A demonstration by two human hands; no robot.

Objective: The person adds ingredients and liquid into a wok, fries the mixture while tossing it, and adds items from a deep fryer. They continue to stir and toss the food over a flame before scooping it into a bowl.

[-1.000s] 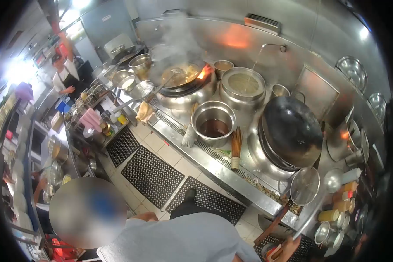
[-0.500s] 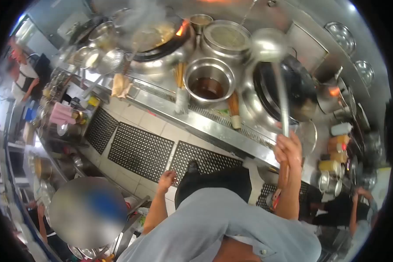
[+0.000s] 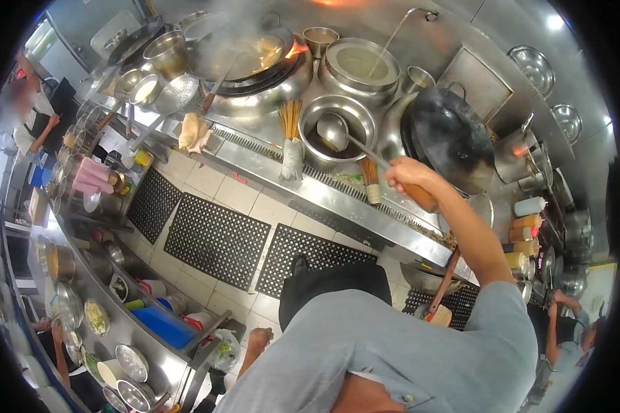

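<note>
My right hand (image 3: 413, 177) is closed around a long-handled ladle (image 3: 333, 131), near the wooden end of its handle. The ladle's bowl sits inside a steel pot (image 3: 366, 110) holding dark liquid. Right of the pot, a dark wok (image 3: 455, 141) rests tilted on its burner, wisps of steam above it. A bamboo brush (image 3: 370, 182) lies just below the ladle handle, and a second bamboo brush (image 3: 291, 131) stands left of the pot. Low beside my body hangs my left hand (image 3: 258, 339), fingers curled, with nothing seen in it.
Flame burns beside a steaming wok (image 3: 244, 58) holding food at the back left. Water runs from a tap (image 3: 420, 12) into a wide pot (image 3: 362, 60). Bottles (image 3: 527, 220) line the right side. Rubber mats (image 3: 217, 241) cover the floor. Other people work at both sides.
My right hand has swung the ladle left and down, from over the right wok into the pot. My left hand is lower. The large blurred shape at lower left is gone.
</note>
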